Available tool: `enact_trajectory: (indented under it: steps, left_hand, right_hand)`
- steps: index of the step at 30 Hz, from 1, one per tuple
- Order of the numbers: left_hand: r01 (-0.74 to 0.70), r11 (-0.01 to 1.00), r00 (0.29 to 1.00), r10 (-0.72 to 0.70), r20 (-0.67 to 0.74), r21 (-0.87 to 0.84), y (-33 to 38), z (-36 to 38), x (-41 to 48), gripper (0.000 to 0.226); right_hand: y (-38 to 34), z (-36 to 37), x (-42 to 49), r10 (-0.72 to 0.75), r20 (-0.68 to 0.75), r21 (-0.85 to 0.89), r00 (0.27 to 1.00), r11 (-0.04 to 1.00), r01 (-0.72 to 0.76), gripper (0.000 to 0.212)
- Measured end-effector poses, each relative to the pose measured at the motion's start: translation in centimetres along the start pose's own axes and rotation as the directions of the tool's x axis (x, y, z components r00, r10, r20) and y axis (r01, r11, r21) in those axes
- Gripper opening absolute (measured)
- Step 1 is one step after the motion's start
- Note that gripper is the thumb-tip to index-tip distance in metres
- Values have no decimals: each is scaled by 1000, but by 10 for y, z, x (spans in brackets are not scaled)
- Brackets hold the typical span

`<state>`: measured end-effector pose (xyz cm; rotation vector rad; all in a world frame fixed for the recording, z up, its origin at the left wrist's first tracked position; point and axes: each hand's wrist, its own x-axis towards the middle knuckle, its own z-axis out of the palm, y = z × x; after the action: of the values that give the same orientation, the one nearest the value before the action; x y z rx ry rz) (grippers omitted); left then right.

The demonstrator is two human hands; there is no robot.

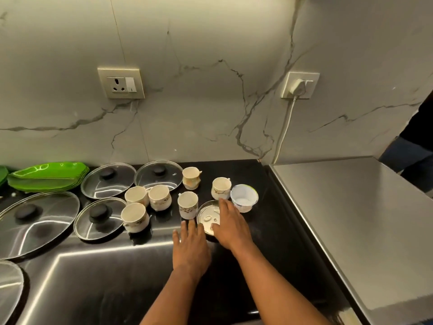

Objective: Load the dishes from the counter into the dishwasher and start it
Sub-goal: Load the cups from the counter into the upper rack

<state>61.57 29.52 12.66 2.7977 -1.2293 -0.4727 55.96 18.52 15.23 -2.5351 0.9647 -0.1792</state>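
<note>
Broadly, a black counter point(257, 207) is seen, with a steel-topped unit point(351, 219) at its right. Glass lids point(46, 221) and stacked green plates point(46, 177) are set at the left. Both hands are held flat, fingers straight: the left hand point(191, 245) just left of a small steel plate point(207, 216), the right hand point(230, 225) laid over it. Six cups point(187, 204) are grouped beyond. Blue print on the white tub point(243, 198) is too blurred to be read.
</note>
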Motion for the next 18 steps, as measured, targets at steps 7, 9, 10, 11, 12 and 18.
enact_trajectory:
  steps: [7,9,10,11,12,18]
  left_hand:
    - [68,997,996,-70,-61,-32,-36,-4,34,65]
    - [72,995,995,-76,-61,-65,-35,-3,43,61]
    - [76,994,995,-81,-60,-78,-33,-2,47,58]
    - [86,993,994,-91,-65,-85,-31,-2,49,54]
    - [98,991,992,-104,-73,-89,-29,-1,51,51]
    - [129,982,978,-150,-146,-141,-21,8,59,32]
  right_hand:
    - [-21,10,27,14,40,-14,999,1000,-14,77]
    - [-21,9,31,22,43,-26,999,999,-21,77]
    - [-20,8,33,32,43,-32,999,999,-31,77]
    - [-18,8,34,43,41,-34,998,999,-42,78]
    - [-17,7,36,58,37,-31,998,998,-56,78]
    - [-3,2,39,125,12,-8,992,992,-125,76]
